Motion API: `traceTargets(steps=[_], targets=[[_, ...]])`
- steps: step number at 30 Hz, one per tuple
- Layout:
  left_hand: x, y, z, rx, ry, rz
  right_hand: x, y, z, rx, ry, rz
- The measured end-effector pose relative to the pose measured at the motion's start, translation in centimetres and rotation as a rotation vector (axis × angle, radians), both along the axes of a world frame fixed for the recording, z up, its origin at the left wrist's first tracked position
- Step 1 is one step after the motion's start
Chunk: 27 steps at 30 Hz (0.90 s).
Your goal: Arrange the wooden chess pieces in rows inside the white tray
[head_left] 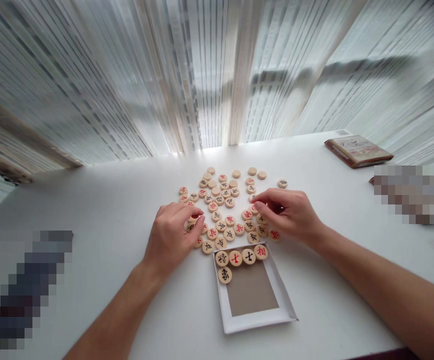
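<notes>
Round wooden xiangqi pieces (230, 220) with red or black characters lie scattered face up over the white table, while a few at the back show blank tops. At the left edge of the group, my left hand (177, 227) has its fingers bent, thumb and index tips slightly apart, with no piece visible between them. My right hand (290, 212) reaches in from the right, thumb and fingers apart, their tips at a red-marked piece (254, 209) they partly cover. Nearer me sits a shallow white box (222, 312) holding a row of pieces along its far side and one black-marked piece (225, 275) below.
A brown-edged flat box (358, 150) rests at the table's back right. Blurred-out items lie at the far left (25, 295) and the right (415, 195). Striped sheer curtains (209, 75) hang behind the white table (119, 200).
</notes>
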<state>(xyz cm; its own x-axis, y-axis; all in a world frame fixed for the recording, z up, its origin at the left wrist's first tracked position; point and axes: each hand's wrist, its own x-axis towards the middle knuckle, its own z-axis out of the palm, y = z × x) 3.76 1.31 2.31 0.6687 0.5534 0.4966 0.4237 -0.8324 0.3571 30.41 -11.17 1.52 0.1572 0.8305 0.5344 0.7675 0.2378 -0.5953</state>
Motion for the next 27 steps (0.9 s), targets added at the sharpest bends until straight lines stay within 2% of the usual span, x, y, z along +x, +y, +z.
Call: traceTargets(steps=[3,7,11,14,21,27], targets=[[-0.1,0.0,0.0,0.002,-0.012,0.002,0.2,0.1,-0.1,0.014,0.0,-0.014],[-0.9,0.5,0.4,-0.022,-0.052,0.089,0.4,0.1,-0.3,0.0,0.028,-0.059],[-1.3,0.8,0.5,-0.057,-0.07,0.125,0.6,0.3,-0.7,-0.055,0.208,-0.136],[-1.3,0.6,0.4,-0.096,-0.074,0.098,0.8,0.4,-0.9,-0.094,0.297,-0.154],[-1.6,-0.3,0.2,-0.096,-0.11,-0.023,0.9,0.4,-1.2,-0.127,0.319,-0.152],[-2.1,-0.4,-0.2,-0.141,-0.084,-0.076,0.9,0.3,-1.3,-0.16,0.339,-0.16]])
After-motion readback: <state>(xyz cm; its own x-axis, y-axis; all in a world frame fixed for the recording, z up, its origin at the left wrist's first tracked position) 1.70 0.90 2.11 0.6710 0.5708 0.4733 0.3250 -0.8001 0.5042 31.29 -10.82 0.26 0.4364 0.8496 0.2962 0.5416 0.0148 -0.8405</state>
